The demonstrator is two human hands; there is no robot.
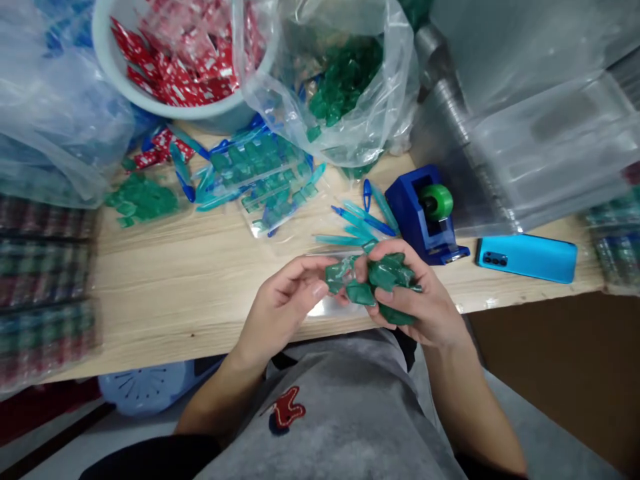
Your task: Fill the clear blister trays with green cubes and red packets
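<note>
Near the table's front edge, my right hand is wrapped round a bunch of small green packets. My left hand, just beside it, pinches one green packet between thumb and fingers. Another green packet lies between the two hands, against the right fingers. Under the hands a clear plastic sheet or bag rests on the table, mostly hidden. Behind them lie several light blue and dark blue pen-shaped pieces.
A blue tape dispenser and a blue phone are at the right. Behind stand a tub of red packets and a clear bag of green ones. Filled bags lie mid-table; stacked packs line the left.
</note>
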